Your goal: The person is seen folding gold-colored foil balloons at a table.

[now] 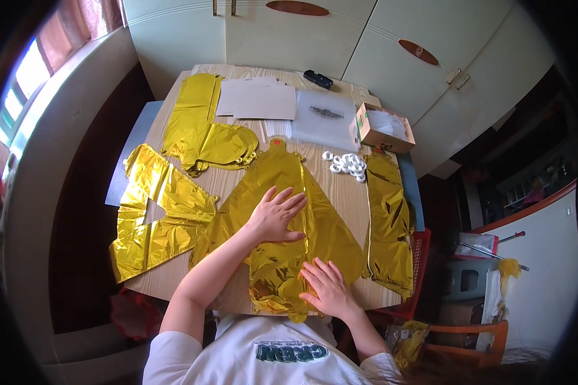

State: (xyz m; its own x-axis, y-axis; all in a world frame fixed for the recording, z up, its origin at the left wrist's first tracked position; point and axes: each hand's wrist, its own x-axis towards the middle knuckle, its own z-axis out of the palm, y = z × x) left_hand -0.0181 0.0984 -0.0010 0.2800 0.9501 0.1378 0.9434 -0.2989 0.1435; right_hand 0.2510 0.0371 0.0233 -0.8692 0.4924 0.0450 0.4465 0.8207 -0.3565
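Observation:
In front of me a flat gold foil balloon [331, 224] lies on the wooden table, with a strip folded down its middle and a red spot on its top tab. My left hand [277, 215] rests flat on its middle, fingers spread and pointing up to the right. Lower down, my right hand [329, 289] lies on the near right part of the foil, its fingers stretched out. Neither hand grips anything. The foil by my right hand is crumpled near the table's front edge.
More gold foil balloons lie around: an L-shaped stack [196, 106], an A-shaped one [138, 218] and a long one [388, 224]. White tape-like rings [347, 163], cards [263, 102], clear bags [324, 119], a cardboard box [385, 128] and a black object [318, 79] sit farther back.

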